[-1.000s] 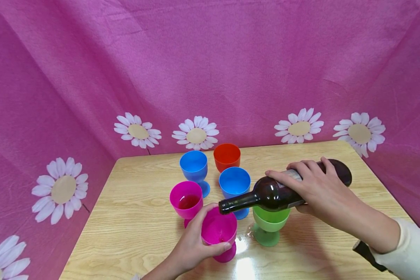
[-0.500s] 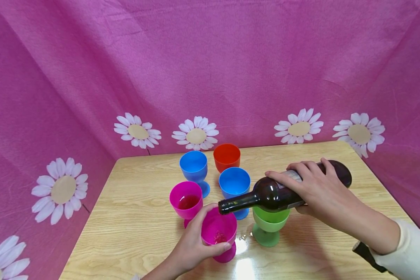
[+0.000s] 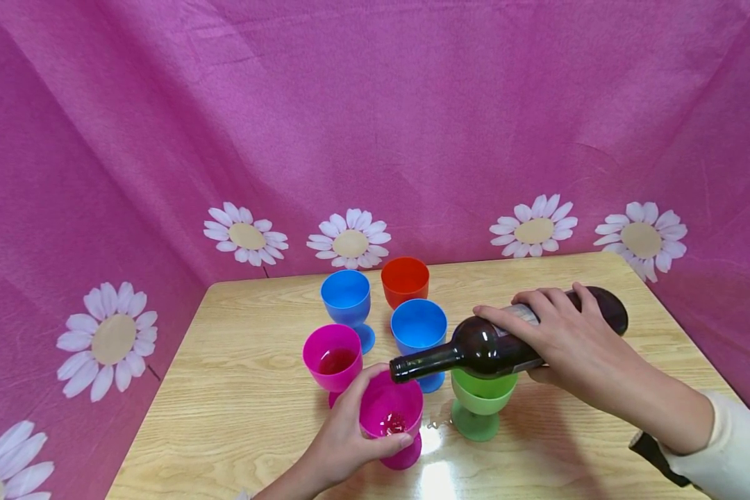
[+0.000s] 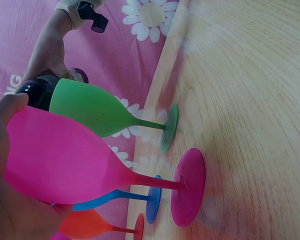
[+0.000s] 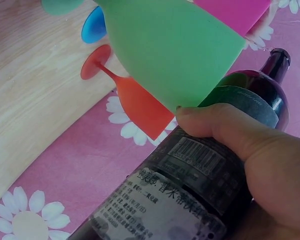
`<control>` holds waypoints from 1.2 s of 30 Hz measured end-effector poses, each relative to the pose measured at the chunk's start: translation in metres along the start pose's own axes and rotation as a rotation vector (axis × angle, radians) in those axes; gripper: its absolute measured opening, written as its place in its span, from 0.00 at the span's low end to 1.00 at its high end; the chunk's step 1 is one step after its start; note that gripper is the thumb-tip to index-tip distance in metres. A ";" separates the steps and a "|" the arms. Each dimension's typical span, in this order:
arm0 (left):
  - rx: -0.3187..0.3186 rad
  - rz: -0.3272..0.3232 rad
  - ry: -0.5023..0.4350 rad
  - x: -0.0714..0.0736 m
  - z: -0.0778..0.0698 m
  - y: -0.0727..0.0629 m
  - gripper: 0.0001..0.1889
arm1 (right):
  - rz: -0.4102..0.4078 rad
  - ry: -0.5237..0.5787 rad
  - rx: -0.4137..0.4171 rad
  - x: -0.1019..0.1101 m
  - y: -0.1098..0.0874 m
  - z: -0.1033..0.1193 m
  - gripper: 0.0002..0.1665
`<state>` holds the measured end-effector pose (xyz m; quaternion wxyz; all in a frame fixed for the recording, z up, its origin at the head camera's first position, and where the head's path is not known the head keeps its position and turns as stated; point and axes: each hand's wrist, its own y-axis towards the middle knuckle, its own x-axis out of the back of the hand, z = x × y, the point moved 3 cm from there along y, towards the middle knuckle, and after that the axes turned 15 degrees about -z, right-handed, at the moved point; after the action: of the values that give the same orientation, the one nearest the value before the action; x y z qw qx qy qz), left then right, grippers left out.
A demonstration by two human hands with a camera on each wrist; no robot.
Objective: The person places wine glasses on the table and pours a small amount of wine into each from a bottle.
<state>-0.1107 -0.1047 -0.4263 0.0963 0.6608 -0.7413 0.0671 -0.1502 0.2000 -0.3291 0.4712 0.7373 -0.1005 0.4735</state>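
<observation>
My left hand [image 3: 342, 443] grips the bowl of a bright pink goblet [image 3: 384, 396], thumb at the near side and fingers at the far side. The goblet stands upright on its foot [image 4: 188, 187], seen in the left wrist view. A little red liquid [image 3: 393, 423] lies at its bottom. From above, my right hand [image 3: 569, 344] holds a dark wine bottle [image 3: 482, 347], tilted with its mouth over the pink goblet's rim. Its printed label [image 5: 160, 210] shows in the right wrist view, where a thin trickle appears at the mouth. A green goblet [image 3: 477, 425] stands below the bottle, partly hidden.
Behind the held goblet stand another pink goblet [image 3: 332, 344] with red liquid, two blue ones, left [image 3: 346, 295] and right [image 3: 419, 326], and a red one [image 3: 405, 281]. Small wet drops [image 3: 436, 423] lie on the wooden table [image 3: 237, 389]. A pink flowered cloth [image 3: 375, 125] encloses it.
Red liquid in the held pink goblet has grown from a few specks to a small pool. Both hands, the bottle and the goblets keep their places.
</observation>
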 end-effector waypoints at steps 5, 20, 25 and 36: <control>0.002 0.003 -0.005 0.000 0.000 0.000 0.43 | -0.003 0.000 0.003 0.000 0.000 0.000 0.68; 0.018 0.004 -0.003 0.000 0.002 0.001 0.44 | 0.002 -0.001 0.007 0.001 0.001 0.002 0.67; 0.015 0.003 -0.002 0.000 0.003 0.001 0.44 | 0.005 0.001 0.005 0.001 0.001 0.002 0.67; 0.027 0.004 0.002 0.000 0.004 0.002 0.44 | 0.009 -0.006 0.000 0.002 0.000 0.003 0.66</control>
<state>-0.1126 -0.1057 -0.4299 0.0880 0.6605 -0.7415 0.0781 -0.1477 0.1977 -0.3280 0.4689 0.7383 -0.1054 0.4732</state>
